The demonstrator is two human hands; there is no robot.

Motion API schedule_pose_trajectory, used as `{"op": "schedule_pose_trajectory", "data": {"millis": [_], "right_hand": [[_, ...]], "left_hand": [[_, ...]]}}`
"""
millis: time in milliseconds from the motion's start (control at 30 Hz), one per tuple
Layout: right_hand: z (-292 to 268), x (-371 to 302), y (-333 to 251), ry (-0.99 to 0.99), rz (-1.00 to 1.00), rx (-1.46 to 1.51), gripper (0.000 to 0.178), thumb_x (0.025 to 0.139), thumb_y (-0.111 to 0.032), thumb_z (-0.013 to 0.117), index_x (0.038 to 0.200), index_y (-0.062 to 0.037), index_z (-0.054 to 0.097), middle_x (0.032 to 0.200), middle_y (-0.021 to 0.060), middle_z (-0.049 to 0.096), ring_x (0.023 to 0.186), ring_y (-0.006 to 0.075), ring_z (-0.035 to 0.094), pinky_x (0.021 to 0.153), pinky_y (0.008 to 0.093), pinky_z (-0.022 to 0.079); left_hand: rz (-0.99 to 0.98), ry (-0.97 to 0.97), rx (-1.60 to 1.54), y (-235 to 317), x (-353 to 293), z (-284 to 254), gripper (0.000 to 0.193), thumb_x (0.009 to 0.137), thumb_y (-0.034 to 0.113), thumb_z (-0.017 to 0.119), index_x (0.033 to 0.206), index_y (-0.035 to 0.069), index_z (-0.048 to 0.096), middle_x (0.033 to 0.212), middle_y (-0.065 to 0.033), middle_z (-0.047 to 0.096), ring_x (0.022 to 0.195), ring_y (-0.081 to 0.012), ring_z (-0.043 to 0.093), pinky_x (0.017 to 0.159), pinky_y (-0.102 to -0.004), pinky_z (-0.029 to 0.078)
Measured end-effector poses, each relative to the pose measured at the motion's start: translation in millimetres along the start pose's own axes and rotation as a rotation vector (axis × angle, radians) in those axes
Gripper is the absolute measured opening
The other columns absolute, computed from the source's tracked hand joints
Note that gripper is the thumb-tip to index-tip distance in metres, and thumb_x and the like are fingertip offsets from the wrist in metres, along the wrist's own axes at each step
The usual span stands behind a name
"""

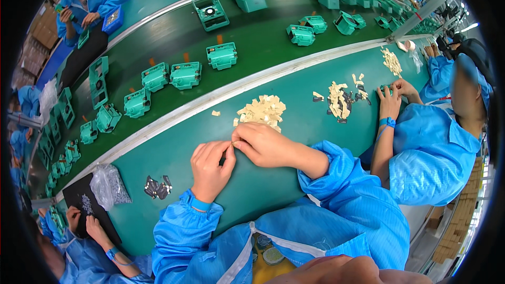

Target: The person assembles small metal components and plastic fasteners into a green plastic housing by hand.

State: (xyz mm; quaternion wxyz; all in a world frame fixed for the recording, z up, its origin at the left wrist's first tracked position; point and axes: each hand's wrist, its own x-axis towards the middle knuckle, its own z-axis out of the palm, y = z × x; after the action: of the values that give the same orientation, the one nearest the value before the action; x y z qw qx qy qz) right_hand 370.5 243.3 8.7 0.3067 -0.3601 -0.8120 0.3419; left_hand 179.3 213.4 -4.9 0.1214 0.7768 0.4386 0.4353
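Teal plastic housings (185, 74) ride the dark conveyor belt (252, 37); clear bag (109, 185) & small black parts (157, 187) lie on green counter (168, 152).

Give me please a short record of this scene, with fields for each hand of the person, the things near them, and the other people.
left hand: fingers pinch a tiny piece together with the right hand
right hand: fingers meet the left at the same piece
nearest pile: beige small pieces on the green table
other items: small black parts; clear bag
conveyor: teal housings
neighbours: co-worker's hands at another beige pile
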Motion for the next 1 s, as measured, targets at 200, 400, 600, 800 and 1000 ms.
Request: {"op": "schedule_pose_trajectory", "data": {"millis": [200, 400, 600, 800, 1000], "right_hand": [[0.0, 0.1, -1.8, 0.010, -0.032, -0.063, 0.006, 0.092, -0.007, 0.057, 0.093, -0.0010, 0.057, 0.090, 0.0182, 0.063, 0.089, 0.0407, 0.062, 0.078, 0.0496, 0.049], [-0.7, 0.9, -0.2, -0.017, -0.010, -0.049, 0.007, 0.092, -0.007, 0.057, 0.093, -0.0008, 0.056, 0.090, 0.0186, 0.063, 0.090, 0.0411, 0.062, 0.078, 0.0498, 0.049], [-0.4, 0.6, -0.6, -0.013, -0.009, -0.036, 0.008, 0.093, -0.008, 0.057, 0.093, -0.0006, 0.056, 0.089, 0.0190, 0.062, 0.089, 0.0415, 0.061, 0.078, 0.0503, 0.048], [7.2, 1.7, 0.3, -0.022, 0.004, -0.012, 0.008, 0.093, -0.009, 0.057, 0.093, -0.0012, 0.056, 0.089, 0.0193, 0.062, 0.089, 0.0416, 0.061, 0.077, 0.0500, 0.048], [11.2, 4.0, -10.1, -0.037, 0.023, -0.023, 0.011, 0.094, -0.012, 0.057, 0.095, -0.0012, 0.058, 0.091, 0.0201, 0.063, 0.089, 0.0419, 0.062, 0.076, 0.0498, 0.049]], "left_hand": [[0.000, -0.003, 0.006, 0.1, -0.8, 0.9, 0.011, 0.080, -0.002, 0.072, 0.089, 0.001, 0.069, 0.082, -0.0112, 0.070, 0.069, -0.0283, 0.064, 0.066, -0.0378, 0.049], [-0.014, -0.005, 0.009, -0.6, -0.6, 1.7, 0.010, 0.079, -0.001, 0.072, 0.089, 0.001, 0.069, 0.082, -0.0112, 0.070, 0.068, -0.0279, 0.064, 0.066, -0.0378, 0.049], [-0.015, -0.008, -0.012, -1.2, -0.2, 1.0, 0.011, 0.078, 0.000, 0.074, 0.089, 0.002, 0.069, 0.081, -0.0103, 0.070, 0.069, -0.0282, 0.064, 0.065, -0.0381, 0.049], [-0.026, -0.009, 0.008, -5.0, -5.5, -1.8, 0.011, 0.078, 0.000, 0.073, 0.089, 0.002, 0.069, 0.080, -0.0101, 0.070, 0.069, -0.0282, 0.065, 0.065, -0.0379, 0.050], [-0.008, 0.014, -0.040, -7.4, -8.1, -11.4, 0.010, 0.078, 0.001, 0.073, 0.087, 0.002, 0.070, 0.079, -0.0104, 0.070, 0.067, -0.0282, 0.064, 0.065, -0.0379, 0.050]]}}
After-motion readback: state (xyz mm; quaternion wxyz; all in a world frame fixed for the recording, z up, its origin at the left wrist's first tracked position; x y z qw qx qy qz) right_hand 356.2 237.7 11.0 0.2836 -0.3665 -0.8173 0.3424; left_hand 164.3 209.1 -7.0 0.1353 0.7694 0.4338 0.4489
